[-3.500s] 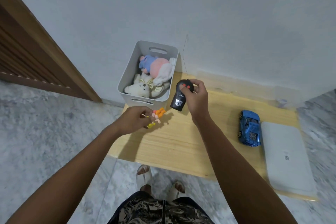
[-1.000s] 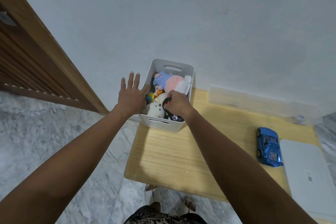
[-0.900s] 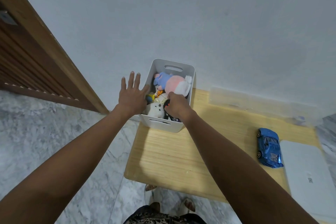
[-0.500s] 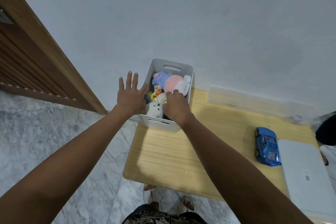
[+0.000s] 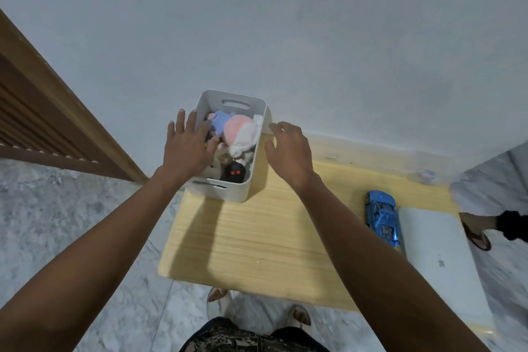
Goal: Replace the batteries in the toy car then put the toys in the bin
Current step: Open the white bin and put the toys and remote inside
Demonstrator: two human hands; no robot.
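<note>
Flanking bin (image 5: 228,194), hands empty; laptop (image 5: 440,263) logo unreadable.

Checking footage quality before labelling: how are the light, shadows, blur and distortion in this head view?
Head view: soft, even light, no glare; faint arm shadows fall across the table below the bin. Wide-angle bending curves the wall base and stretches the forearms at the edges. The right hand is slightly motion-blurred; the blue car is reasonably sharp.
</note>
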